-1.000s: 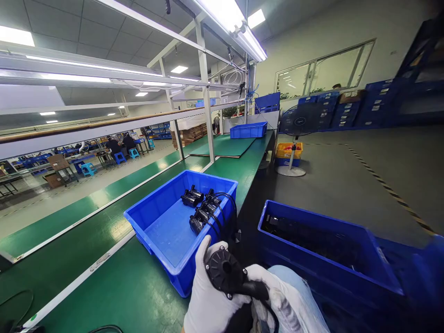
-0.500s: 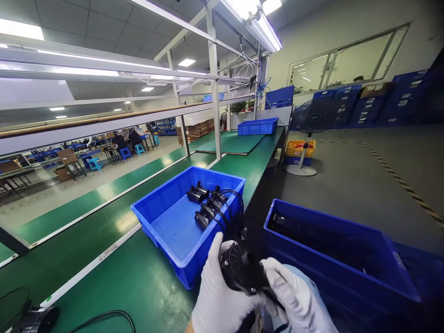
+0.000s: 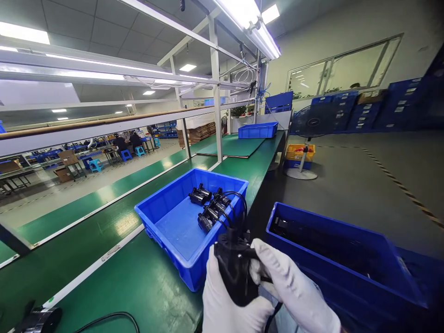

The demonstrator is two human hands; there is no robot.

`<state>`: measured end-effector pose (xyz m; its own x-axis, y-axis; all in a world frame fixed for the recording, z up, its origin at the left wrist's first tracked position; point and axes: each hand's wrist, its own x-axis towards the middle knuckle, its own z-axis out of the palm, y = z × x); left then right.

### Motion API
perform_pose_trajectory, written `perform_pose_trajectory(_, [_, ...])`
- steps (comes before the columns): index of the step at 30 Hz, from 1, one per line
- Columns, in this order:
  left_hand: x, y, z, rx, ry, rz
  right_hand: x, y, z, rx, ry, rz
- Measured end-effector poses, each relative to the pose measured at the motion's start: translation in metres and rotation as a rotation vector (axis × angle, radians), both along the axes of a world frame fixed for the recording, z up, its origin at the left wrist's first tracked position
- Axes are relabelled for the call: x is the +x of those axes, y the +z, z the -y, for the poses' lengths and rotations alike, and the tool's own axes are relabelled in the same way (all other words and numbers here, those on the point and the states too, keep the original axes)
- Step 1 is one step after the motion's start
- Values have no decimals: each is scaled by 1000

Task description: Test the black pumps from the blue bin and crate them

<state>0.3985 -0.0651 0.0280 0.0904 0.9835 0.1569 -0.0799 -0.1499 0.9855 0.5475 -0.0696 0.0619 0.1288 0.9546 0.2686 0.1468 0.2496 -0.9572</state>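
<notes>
In white gloves, both my hands are closed around a black pump [image 3: 236, 268], a dark plastic housing with small screws and a short spout on top. My left hand [image 3: 229, 307] cups its lower body, thumb on the near side. My right hand [image 3: 291, 284] grips its right side, thumb and fingers near the spout, with part of a black cable hanging below. Just beyond my hands, a blue bin [image 3: 173, 231] on the green bench holds several similar black pumps [image 3: 211, 210] with cables draped over its right side.
A deep blue crate [image 3: 333, 249] with dark contents stands to the right, below bench height. At the lower left lies another black device [image 3: 40, 319] with a cable [image 3: 111, 315]. A metal frame post [image 3: 217, 101] rises from the bench. A floor fan [image 3: 312, 122] stands farther off.
The pump has been turned in my hands, its screwed face now tipping up and away. My right hand has moved up and left along it.
</notes>
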Motion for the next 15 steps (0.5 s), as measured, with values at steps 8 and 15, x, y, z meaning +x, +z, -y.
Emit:
perform_pose_trajectory(8, [1,4,-17,-361,-426,782,13,29,4,116,9,165])
perform_pose_trajectory(15, [-15,40,1,-223,-391,554,-27,52,21,480,-49,984])
